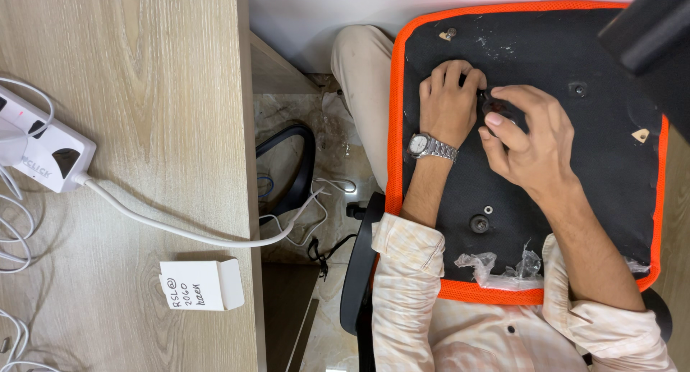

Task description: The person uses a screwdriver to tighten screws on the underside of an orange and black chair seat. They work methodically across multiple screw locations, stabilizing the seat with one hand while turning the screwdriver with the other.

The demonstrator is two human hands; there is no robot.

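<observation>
An upturned black chair seat [596, 171] with an orange mesh rim rests across my lap. My left hand [447, 104], a metal watch on its wrist, presses knuckles-down on the black underside. My right hand [528, 138] pinches a small dark part [494, 107] between thumb and fingers, right beside the left hand. The part is mostly hidden by the fingers. A black screw boss with a washer [480, 222] sits on the seat near my left forearm. Torn clear plastic [503, 265] lies at the seat's near edge.
A wooden desk [144, 92] stands to the left, carrying a white power strip [43, 150] with a cable and a small white cardboard box [203, 284]. A black chair part [291, 171] and loose wires lie on the floor. A black object [647, 27] juts in at the upper right.
</observation>
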